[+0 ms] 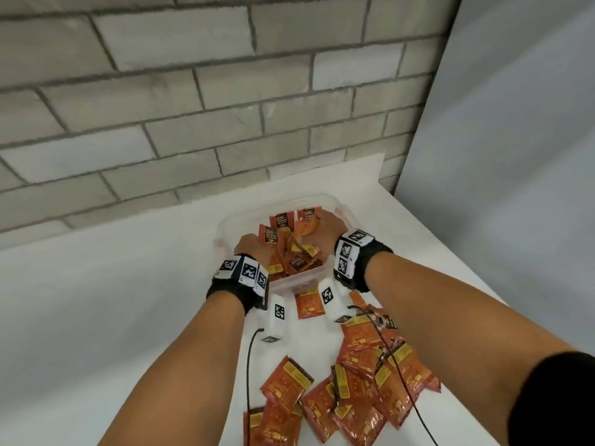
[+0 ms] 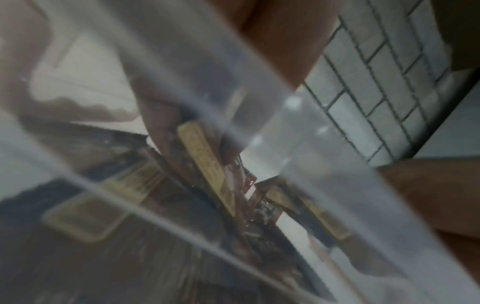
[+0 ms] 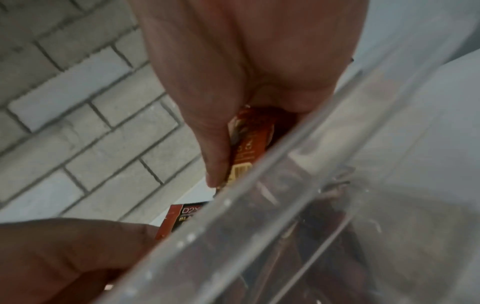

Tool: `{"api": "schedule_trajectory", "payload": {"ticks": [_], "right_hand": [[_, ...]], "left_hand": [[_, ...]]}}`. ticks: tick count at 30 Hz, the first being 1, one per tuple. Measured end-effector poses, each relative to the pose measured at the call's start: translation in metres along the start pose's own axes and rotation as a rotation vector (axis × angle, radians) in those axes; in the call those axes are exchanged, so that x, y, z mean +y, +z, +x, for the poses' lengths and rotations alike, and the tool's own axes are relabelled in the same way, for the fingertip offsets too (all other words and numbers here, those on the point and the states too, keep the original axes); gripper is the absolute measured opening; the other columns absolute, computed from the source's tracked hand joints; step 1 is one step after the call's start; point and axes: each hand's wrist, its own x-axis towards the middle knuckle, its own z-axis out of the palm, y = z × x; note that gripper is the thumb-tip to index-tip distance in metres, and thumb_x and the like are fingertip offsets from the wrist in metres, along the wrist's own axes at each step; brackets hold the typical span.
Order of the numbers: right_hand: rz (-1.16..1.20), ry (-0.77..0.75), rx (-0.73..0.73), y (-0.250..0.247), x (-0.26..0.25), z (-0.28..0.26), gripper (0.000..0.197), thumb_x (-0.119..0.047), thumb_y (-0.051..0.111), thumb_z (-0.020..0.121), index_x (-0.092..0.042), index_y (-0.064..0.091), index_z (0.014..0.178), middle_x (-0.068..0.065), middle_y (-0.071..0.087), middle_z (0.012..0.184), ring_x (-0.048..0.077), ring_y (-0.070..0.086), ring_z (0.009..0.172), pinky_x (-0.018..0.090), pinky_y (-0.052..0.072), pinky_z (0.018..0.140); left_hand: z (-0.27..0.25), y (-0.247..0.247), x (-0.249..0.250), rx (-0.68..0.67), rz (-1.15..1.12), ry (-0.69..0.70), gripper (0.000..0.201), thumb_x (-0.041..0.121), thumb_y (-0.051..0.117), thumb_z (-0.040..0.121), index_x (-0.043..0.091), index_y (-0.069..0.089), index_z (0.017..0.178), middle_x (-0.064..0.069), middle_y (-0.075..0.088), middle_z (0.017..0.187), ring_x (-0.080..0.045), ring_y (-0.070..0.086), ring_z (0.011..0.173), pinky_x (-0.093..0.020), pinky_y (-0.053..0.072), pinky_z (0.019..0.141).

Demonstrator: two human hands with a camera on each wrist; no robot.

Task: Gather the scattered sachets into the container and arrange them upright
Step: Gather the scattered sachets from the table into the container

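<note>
The right hand (image 1: 325, 225) pinches a sachet (image 3: 246, 144) over the box (image 1: 222, 226), long side pointing down. The left hand (image 1: 252, 247), at seven o'clock, reaches in; I cannot tell its grip.

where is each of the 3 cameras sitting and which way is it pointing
Head: worn on the head, facing forward and down at the clear container, the brick wall and loose sachets on the white table; both forearms show, the left hand and right hand inside the container.
Left wrist: outside the container wall, looking blurrily through it at sachets; fingers show.
Right wrist: at the container rim, looking along the right hand holding a sachet.
Shared: all three show the container and brick wall.
</note>
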Motion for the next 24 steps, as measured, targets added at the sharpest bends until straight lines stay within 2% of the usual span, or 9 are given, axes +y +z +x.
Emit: {"api": "schedule_trajectory", "payload": {"ticks": [3,5,7,9,12,15,18,21,24], "right_hand": [[-0.125,0.028,-0.06,0.018,-0.009,0.009,0.056,-0.029,0.076,0.076,-0.008,0.049,0.121,0.009,0.061,0.116,0.027,0.059,0.107,0.04,0.05,0.09],[-0.251,0.011,-0.084,0.027,-0.012,0.012,0.049,-0.033,0.073,0.079,-0.008,0.051,0.115,0.009,0.061,0.114,0.026,0.059,0.103,0.038,0.051,0.088],[-0.349,-0.007,-0.069,0.033,-0.012,0.014,0.062,-0.044,0.072,0.077,-0.01,0.049,0.124,0.011,0.056,0.123,0.029,0.057,0.109,0.04,0.05,0.091],[-0.412,-0.021,-0.026,0.032,-0.01,0.013,0.074,-0.056,0.066,0.077,-0.014,0.043,0.133,0.014,0.048,0.132,0.034,0.051,0.117,0.043,0.046,0.096],[-0.383,-0.04,0.025,0.015,-0.006,0.004,0.07,-0.053,0.057,0.086,-0.014,0.037,0.14,0.017,0.041,0.138,0.037,0.042,0.125,0.044,0.04,0.102],[-0.277,-0.089,0.067,-0.017,0.004,-0.02,0.052,-0.042,0.056,0.089,-0.015,0.046,0.132,0.013,0.044,0.13,0.029,0.048,0.119,0.032,0.04,0.097],[-0.144,-0.134,0.176,-0.045,0.022,-0.051,0.035,-0.032,0.061,0.089,-0.015,0.056,0.119,0.007,0.053,0.116,0.019,0.052,0.103,0.021,0.035,0.082],[-0.062,-0.158,0.302,-0.059,0.044,-0.084,0.017,-0.022,0.064,0.087,-0.011,0.063,0.1,0.004,0.058,0.09,0.016,0.051,0.081,0.023,0.037,0.071],[-0.102,-0.081,0.262,-0.056,0.075,-0.107,0.011,-0.019,0.063,0.086,-0.009,0.065,0.091,-0.001,0.057,0.074,0.017,0.053,0.073,0.018,0.034,0.055]], "left_hand": [[0.008,0.004,-0.007,0.02,0.086,-0.06,0.029,0.017,0.059,0.09,-0.003,0.063,0.11,-0.018,0.065,0.113,-0.033,0.063,0.103,-0.036,0.051,0.084],[0.01,0.002,-0.009,0.044,0.054,-0.116,0.037,0.02,0.059,0.089,-0.002,0.057,0.119,-0.018,0.061,0.12,-0.034,0.06,0.107,-0.036,0.049,0.086],[0.007,0.0,-0.009,0.066,-0.019,-0.145,0.046,0.024,0.058,0.088,0.001,0.049,0.127,-0.018,0.054,0.127,-0.034,0.055,0.112,-0.034,0.047,0.088],[0.003,-0.001,-0.009,0.066,-0.052,-0.128,0.059,0.031,0.057,0.089,0.006,0.038,0.138,-0.018,0.045,0.138,-0.033,0.047,0.123,-0.036,0.042,0.1],[-0.011,-0.009,-0.001,0.044,-0.071,-0.017,0.071,0.034,0.055,0.089,0.012,0.024,0.149,-0.015,0.037,0.148,-0.031,0.038,0.133,-0.039,0.034,0.109],[-0.031,-0.009,0.015,0.026,-0.062,0.1,0.061,0.032,0.056,0.089,0.016,0.035,0.144,-0.01,0.044,0.142,-0.027,0.044,0.128,-0.039,0.037,0.106],[-0.063,0.004,0.041,0.047,-0.031,0.326,0.032,0.029,0.055,0.091,0.014,0.056,0.12,-0.001,0.058,0.117,-0.019,0.054,0.107,-0.03,0.043,0.089],[-0.091,0.036,0.05,-0.176,-0.003,0.491,0.015,0.022,0.054,0.093,0.011,0.062,0.099,0.001,0.059,0.093,-0.015,0.054,0.086,-0.024,0.039,0.071],[-0.096,0.07,0.033,-0.314,0.145,0.501,0.015,0.021,0.053,0.092,0.011,0.063,0.086,-0.004,0.061,0.084,-0.023,0.059,0.084,-0.027,0.043,0.068]]}}
